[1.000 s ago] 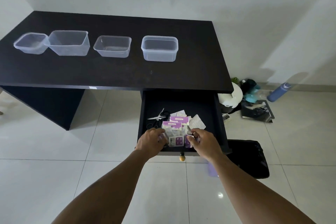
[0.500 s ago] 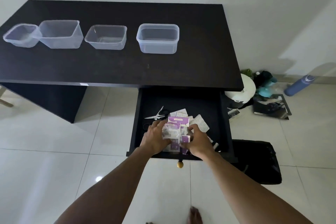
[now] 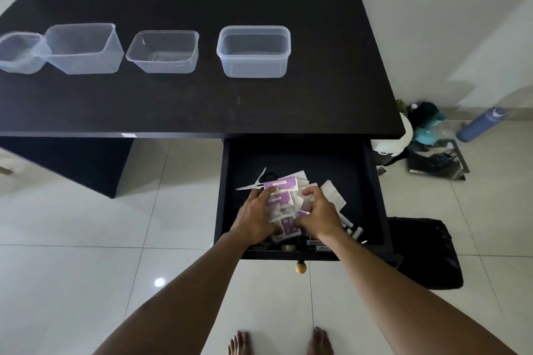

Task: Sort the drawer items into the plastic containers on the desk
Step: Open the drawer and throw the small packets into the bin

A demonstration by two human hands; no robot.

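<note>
— So, where are your hands?
— Your left hand [image 3: 255,217] and right hand [image 3: 318,215] both grasp the purple-and-white packets [image 3: 281,204] in the open drawer [image 3: 372,196].
— And the desk [image 3: 187,106]?
— Dark; four clear containers [image 3: 253,52] stand in a row. White tiled floor [image 3: 72,239], pale wall [image 3: 432,8] behind.

We can read no text anywhere; the purple-and-white packets [image 3: 281,200] in the drawer [image 3: 372,187] carry print, but it is too small and blurred for us to make out; a dark item at the drawer's front edge [image 3: 318,248] bears pale lettering that we cannot decipher either.
</note>
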